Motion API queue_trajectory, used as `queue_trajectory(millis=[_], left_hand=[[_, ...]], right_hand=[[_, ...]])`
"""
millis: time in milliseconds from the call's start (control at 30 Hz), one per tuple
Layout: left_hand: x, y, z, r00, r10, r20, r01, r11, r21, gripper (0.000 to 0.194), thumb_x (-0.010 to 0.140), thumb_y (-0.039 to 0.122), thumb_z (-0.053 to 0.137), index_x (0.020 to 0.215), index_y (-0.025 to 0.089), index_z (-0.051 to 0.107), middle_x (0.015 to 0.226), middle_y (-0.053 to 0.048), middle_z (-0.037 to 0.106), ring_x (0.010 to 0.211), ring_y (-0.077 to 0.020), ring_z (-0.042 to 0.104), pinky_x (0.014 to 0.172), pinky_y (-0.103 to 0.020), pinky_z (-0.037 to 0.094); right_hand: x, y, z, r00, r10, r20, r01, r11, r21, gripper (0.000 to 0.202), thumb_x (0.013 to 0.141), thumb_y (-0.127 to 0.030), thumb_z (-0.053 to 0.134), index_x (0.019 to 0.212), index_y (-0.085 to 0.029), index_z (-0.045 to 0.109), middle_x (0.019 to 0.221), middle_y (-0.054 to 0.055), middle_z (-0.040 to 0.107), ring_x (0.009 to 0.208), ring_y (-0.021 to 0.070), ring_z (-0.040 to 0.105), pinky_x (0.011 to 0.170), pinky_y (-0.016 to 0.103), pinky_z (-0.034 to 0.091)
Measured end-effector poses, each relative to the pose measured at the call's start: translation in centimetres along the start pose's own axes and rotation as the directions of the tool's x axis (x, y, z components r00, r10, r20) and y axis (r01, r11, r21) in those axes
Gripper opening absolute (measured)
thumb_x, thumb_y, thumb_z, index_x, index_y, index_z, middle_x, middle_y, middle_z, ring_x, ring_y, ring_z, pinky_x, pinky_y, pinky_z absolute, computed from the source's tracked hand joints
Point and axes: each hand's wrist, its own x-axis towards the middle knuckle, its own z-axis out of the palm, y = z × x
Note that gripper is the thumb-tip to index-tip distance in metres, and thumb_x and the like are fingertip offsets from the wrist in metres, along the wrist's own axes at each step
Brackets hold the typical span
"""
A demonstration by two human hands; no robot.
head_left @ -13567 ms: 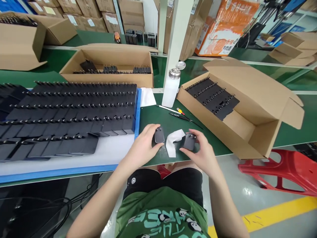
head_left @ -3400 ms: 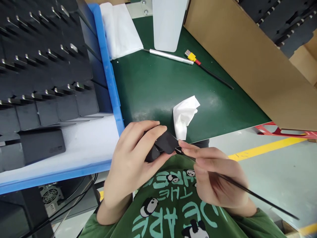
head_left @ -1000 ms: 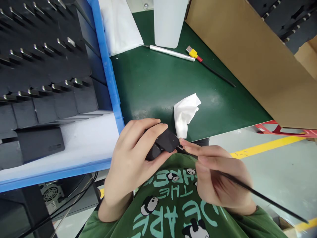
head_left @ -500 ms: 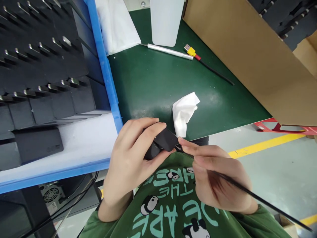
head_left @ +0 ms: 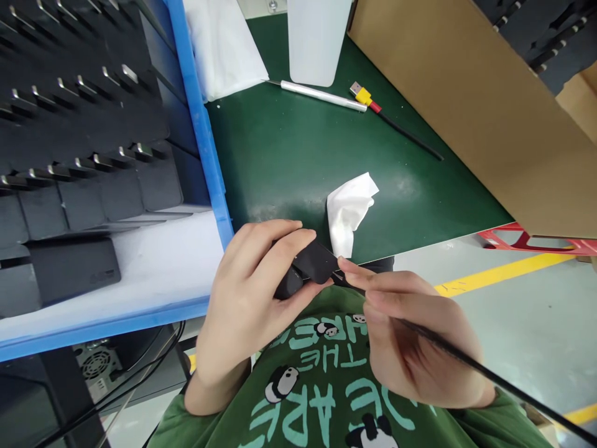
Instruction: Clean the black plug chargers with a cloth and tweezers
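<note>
Near the table's front edge, my left hand (head_left: 254, 298) is closed around a small black device (head_left: 317, 261), fingers over its top and thumb below. My right hand (head_left: 420, 336) pinches a long thin black tool (head_left: 466, 359), whose shaft runs out to the lower right. The tool's front end meets the right end of the device, and my right fingertip is right beside that end. A crumpled white cloth (head_left: 351, 211) lies on the green table (head_left: 280, 155) just beyond the device.
On the left stands a blue-edged tray (head_left: 198, 124) with rows of black devices. A silver pen-like knife (head_left: 321, 96), a USB plug with a short cable (head_left: 361, 93), white sheets (head_left: 226, 50) and a white container (head_left: 317, 40) lie farther back. A cardboard box (head_left: 443, 93) borders the right.
The view has shifted very slightly. My right hand has moved a little to the right and down with the tool; my left hand keeps its hold on the device.
</note>
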Motion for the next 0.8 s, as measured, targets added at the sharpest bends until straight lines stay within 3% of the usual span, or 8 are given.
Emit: queue_trajectory(millis=[267, 533, 800], left_hand=[[0.00, -0.11, 0.11, 0.999, 0.029, -0.014, -0.029, 1.000, 0.012, 0.042, 0.084, 0.028, 0.077, 0.120, 0.015, 0.060, 0.116, -0.011, 0.066, 0.105, -0.0241, 0.066, 0.087, -0.036, 0.054], [-0.03, -0.03, 0.02, 1.000, 0.001, 0.006, -0.001, 1.000, 0.011, 0.040, 0.086, 0.026, 0.075, 0.121, 0.019, 0.059, 0.118, -0.009, 0.066, 0.107, -0.0252, 0.066, 0.091, -0.038, 0.055], [0.03, -0.07, 0.03, 1.000, -0.002, 0.003, 0.002, 1.000, 0.017, 0.040, 0.086, 0.026, 0.075, 0.121, 0.019, 0.059, 0.117, -0.010, 0.066, 0.107, -0.0262, 0.066, 0.090, -0.040, 0.055]], right_hand=[[-0.10, -0.22, 0.13, 1.000, 0.022, -0.020, -0.023, 1.000, -0.005, 0.046, 0.077, 0.012, 0.057, 0.113, -0.016, 0.057, 0.104, 0.011, 0.072, 0.104, 0.0274, 0.076, 0.083, 0.035, 0.070], [-0.05, -0.34, 0.29, 0.998, 0.052, -0.042, -0.053, 0.998, -0.021, 0.047, 0.077, 0.010, 0.058, 0.114, -0.018, 0.059, 0.103, 0.008, 0.073, 0.101, 0.0254, 0.077, 0.079, 0.033, 0.070], [-0.26, -0.47, 0.22, 0.998, 0.053, -0.035, -0.053, 0.999, -0.003, 0.044, 0.078, 0.011, 0.058, 0.114, -0.015, 0.058, 0.105, 0.010, 0.072, 0.105, 0.0253, 0.076, 0.086, 0.032, 0.069]])
